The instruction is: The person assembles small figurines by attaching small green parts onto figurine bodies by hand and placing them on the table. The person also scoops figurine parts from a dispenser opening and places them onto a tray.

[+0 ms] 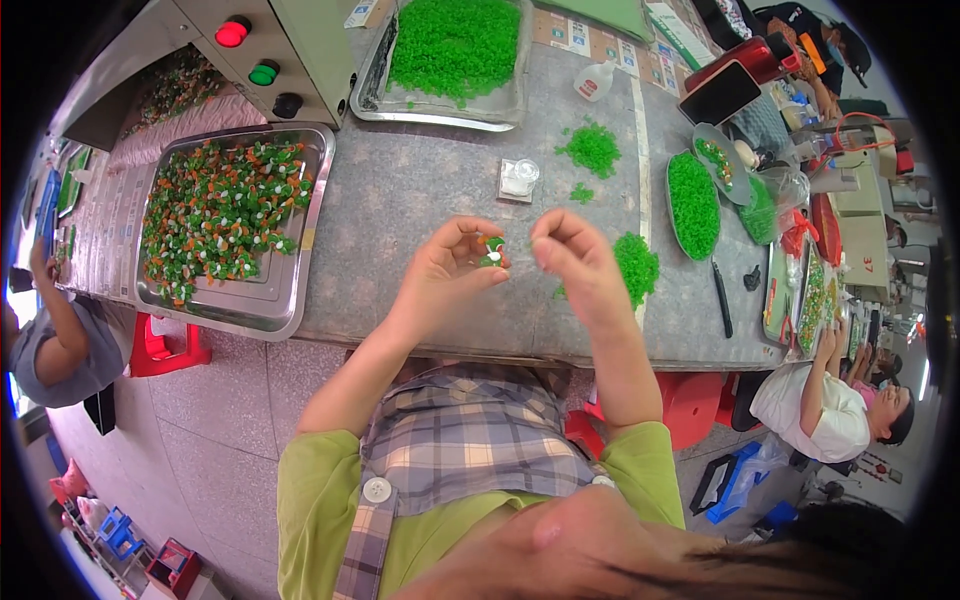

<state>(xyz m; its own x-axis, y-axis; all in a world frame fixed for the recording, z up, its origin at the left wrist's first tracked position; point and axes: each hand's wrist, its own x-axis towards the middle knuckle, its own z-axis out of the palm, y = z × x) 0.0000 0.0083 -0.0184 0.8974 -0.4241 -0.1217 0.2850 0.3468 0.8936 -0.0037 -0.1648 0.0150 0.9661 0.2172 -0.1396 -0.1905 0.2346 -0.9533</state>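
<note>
My left hand (432,280) pinches a small figurine (494,252) in green and white with a touch of red, above the near part of the grey table (400,190). Close beside it, my right hand (583,262) has thumb and forefinger pressed together. Whatever sits between those fingertips is too small to make out. Just beyond both hands lies a small clear dish (525,170) with white stuff, on a little square block. Loose green pieces form one pile (592,150) farther off and another pile (637,268) right of my right hand.
At left, a metal tray (318,190) holds many small green, white and orange figurines (215,215), below a machine (300,50). A second tray (440,119) of green pieces stands at the back. Rightward are an oval bowl (692,205), a white bottle (594,80) and a black slim tool (722,300).
</note>
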